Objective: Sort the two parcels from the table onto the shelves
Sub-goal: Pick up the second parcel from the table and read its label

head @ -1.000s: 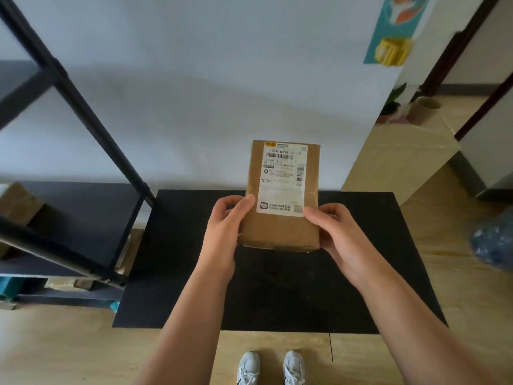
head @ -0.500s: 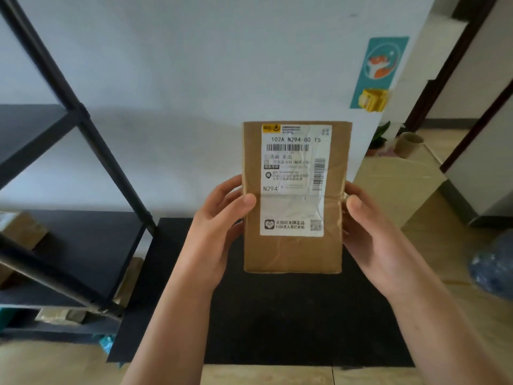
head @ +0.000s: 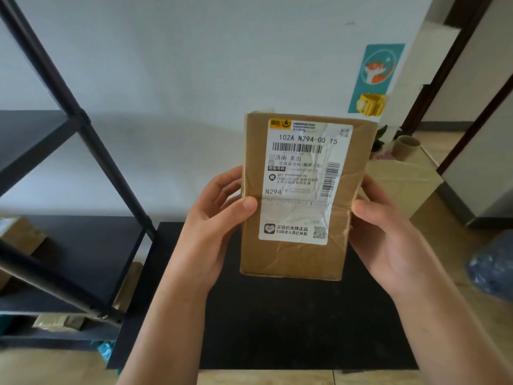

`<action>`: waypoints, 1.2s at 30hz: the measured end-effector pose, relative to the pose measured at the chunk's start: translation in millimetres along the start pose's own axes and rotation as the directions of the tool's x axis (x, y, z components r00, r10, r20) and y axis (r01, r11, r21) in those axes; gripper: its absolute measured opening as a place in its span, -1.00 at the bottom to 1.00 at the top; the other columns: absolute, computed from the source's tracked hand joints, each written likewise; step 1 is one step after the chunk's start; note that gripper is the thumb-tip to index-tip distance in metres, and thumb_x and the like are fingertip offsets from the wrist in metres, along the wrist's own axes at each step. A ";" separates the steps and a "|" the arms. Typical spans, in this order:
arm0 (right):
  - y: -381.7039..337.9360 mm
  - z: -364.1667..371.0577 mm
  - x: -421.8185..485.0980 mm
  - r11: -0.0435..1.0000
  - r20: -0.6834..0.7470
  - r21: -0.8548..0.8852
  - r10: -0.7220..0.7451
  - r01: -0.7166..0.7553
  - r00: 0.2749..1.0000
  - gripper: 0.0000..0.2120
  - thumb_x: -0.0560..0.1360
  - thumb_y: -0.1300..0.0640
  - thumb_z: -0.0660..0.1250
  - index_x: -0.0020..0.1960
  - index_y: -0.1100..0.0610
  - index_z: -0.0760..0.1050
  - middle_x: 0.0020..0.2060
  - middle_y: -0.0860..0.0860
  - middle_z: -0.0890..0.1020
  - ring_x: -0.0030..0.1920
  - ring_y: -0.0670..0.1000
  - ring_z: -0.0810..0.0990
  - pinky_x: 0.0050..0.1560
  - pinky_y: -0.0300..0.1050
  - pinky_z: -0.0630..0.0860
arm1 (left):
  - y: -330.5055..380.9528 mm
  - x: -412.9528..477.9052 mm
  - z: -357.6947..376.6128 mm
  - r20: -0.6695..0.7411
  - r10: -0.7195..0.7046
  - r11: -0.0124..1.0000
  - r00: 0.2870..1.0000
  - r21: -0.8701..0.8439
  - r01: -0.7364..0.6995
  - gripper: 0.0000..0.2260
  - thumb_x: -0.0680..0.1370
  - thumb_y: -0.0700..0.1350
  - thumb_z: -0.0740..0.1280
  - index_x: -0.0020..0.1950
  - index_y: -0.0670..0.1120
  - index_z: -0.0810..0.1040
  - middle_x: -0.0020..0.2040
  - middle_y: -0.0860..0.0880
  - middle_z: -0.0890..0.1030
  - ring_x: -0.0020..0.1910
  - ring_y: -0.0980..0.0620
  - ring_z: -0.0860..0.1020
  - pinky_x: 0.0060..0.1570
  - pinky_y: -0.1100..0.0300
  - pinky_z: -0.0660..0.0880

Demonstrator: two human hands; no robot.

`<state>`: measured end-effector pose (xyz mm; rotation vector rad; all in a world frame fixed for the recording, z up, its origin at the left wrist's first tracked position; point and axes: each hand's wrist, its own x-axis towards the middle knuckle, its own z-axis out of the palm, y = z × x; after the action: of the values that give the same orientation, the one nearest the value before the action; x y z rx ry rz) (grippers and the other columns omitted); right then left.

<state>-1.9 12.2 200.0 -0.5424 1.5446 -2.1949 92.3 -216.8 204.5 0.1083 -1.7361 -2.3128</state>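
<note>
A brown cardboard parcel with a white shipping label facing me is held upright in front of the camera, above the black table. My left hand grips its left edge, thumb on the front. Its right edge is held by my right hand. The black metal shelves stand to the left of the table. No second parcel shows on the table.
A cardboard box sits on the middle shelf at far left, and more packages lie on the lower shelf. A large cardboard box and a blue plastic bag are on the floor at right. White wall behind.
Both hands lifted the parcel off the table up towards the camera and tilted it upright, so the label faces me. Since half a second ago it barely moved.
</note>
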 end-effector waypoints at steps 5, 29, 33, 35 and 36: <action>1.3 -0.5 -1.7 1.000 -0.017 -0.006 0.004 -0.004 1.000 -0.29 0.35 0.03 0.41 0.49 0.12 0.41 0.21 0.12 0.70 0.26 0.20 0.65 0.39 0.28 0.42 | -1.6 0.6 0.8 -0.011 -0.017 0.999 1.000 0.047 0.018 -0.33 0.27 0.13 0.61 0.32 -0.02 0.55 0.26 -0.12 0.65 0.21 -0.15 0.65 0.06 0.03 0.62; 17.9 -2.8 -7.5 0.978 -0.112 -0.004 0.205 -0.206 0.972 -0.11 0.27 -0.37 0.53 0.44 0.10 0.47 0.31 0.16 0.66 0.37 0.24 0.57 0.49 0.34 0.33 | -13.4 6.1 14.7 -0.142 -0.205 0.966 0.968 0.131 0.223 -0.30 0.36 0.32 0.39 0.37 -0.07 0.51 0.23 -0.11 0.68 0.23 -0.18 0.64 0.29 -0.28 0.47; 17.4 -5.1 -7.9 0.975 -0.100 -0.007 0.220 -0.221 0.970 -0.16 0.31 -0.35 0.50 0.45 0.08 0.47 0.31 0.11 0.67 0.35 0.15 0.62 0.47 0.28 0.36 | -14.6 5.2 17.1 -0.160 -0.207 0.964 0.965 0.136 0.229 -0.31 0.33 0.31 0.41 0.35 -0.06 0.52 0.21 -0.10 0.69 0.21 -0.15 0.66 0.29 -0.25 0.49; 17.5 -6.5 -8.7 0.973 -0.100 -0.023 0.226 -0.229 0.969 -0.12 0.27 -0.38 0.52 0.45 0.05 0.47 0.32 0.10 0.66 0.35 0.14 0.61 0.47 0.27 0.37 | -15.0 3.9 18.5 -0.168 -0.212 0.963 0.963 0.133 0.236 -0.33 0.33 0.28 0.42 0.34 -0.05 0.52 0.20 -0.09 0.70 0.20 -0.14 0.66 0.30 -0.23 0.49; 17.2 -6.6 -9.4 0.972 -0.102 -0.036 0.229 -0.234 0.968 -0.12 0.26 -0.39 0.51 0.45 0.03 0.47 0.32 0.08 0.67 0.35 0.13 0.61 0.47 0.26 0.37 | -15.3 3.1 19.1 -0.171 -0.215 0.962 0.962 0.131 0.238 -0.36 0.35 0.27 0.42 0.34 -0.04 0.53 0.19 -0.08 0.70 0.20 -0.13 0.66 0.30 -0.23 0.49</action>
<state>4.3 17.1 180.9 -0.2558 1.6242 -2.0374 83.0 -195.7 195.7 0.5279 -1.9015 -2.2493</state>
